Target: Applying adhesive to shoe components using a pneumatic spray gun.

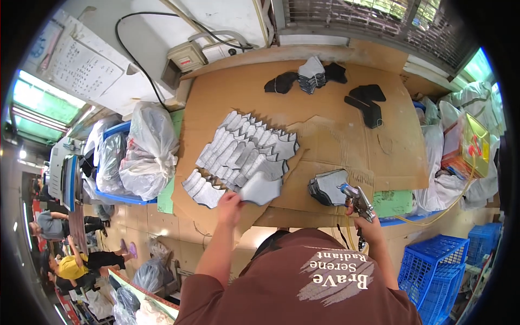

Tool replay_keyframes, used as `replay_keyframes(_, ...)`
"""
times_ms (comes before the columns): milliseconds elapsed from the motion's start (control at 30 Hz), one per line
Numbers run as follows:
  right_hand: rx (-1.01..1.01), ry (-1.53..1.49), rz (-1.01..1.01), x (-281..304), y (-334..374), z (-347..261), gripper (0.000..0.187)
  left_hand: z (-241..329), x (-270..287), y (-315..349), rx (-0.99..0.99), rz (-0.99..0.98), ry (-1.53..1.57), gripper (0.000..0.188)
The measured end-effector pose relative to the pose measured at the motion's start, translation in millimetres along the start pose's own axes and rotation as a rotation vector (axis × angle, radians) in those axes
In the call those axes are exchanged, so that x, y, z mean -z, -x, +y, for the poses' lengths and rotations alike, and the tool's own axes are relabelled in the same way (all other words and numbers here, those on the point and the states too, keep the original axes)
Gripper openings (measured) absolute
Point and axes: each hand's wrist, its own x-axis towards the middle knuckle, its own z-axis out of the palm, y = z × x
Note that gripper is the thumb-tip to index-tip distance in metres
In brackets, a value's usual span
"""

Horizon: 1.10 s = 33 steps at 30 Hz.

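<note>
My left hand (230, 209) is closed, pinching the near left edge of a flat grey cut piece (261, 188) with a dark rim. That piece lies over the front of several overlapping rows of like grey pieces (238, 149) spread on the cardboard. A smaller row (203, 187) is just left of the hand. My right hand (370, 228) grips a metal spray gun (359, 201) with a blue part at its front. Its front end is beside a small stack of grey pieces (326, 187) with dark edges. The right fingers are partly hidden by the gun.
Cardboard (216, 92) covers the table. Along its far side are a banded grey stack (311, 75) and black pieces (367, 103). Filled plastic bags (149, 151) stand left. A yellow hose (433, 222) runs right towards a tin (470, 143); blue crates (433, 268) stand lower right.
</note>
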Motion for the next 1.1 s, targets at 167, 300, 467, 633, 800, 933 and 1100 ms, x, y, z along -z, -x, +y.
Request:
replay_keyframes(167, 0.013, -0.010, 0.000, -4.2, -4.9, -0.5, 0.027, 32.7, 102.7, 3.4, -0.077, 0.184, -0.139, 0.011)
replay_keyframes(300, -0.012, 0.010, -0.042, -4.3, -8.0, -3.3, 0.029, 38.9, 132.7, -7.3, -0.093, 0.281, -0.143, 0.009)
replay_keyframes(467, -0.015, 0.050, -0.040, -3.0, -9.6, -1.5, 0.029, 43.6, 133.3, -18.8, -0.080, 0.403, -0.600, 0.007)
replay_keyframes(633, -0.083, 0.107, -0.080, 0.0, -3.7, -7.0, 0.025, 35.1, 128.5, -25.2, -0.389, 0.589, -1.181, 0.010)
replay_keyframes(800, 0.024, 0.084, -0.126, -9.1, -8.0, -5.8, 0.020, 23.3, 11.6, -4.1, -0.578, 0.038, -1.054, 0.013)
replay_keyframes(933, -0.047, 0.032, -0.135, -17.4, -5.6, -15.1, 0.021, -2.1, -108.3, 35.0, -0.598, -0.383, -0.937, 0.017)
replay_keyframes(1100, -0.031, 0.072, -0.120, -16.4, -9.0, -9.3, 0.017, -39.7, -179.6, 31.0, -0.633, -0.467, -0.778, 0.024)
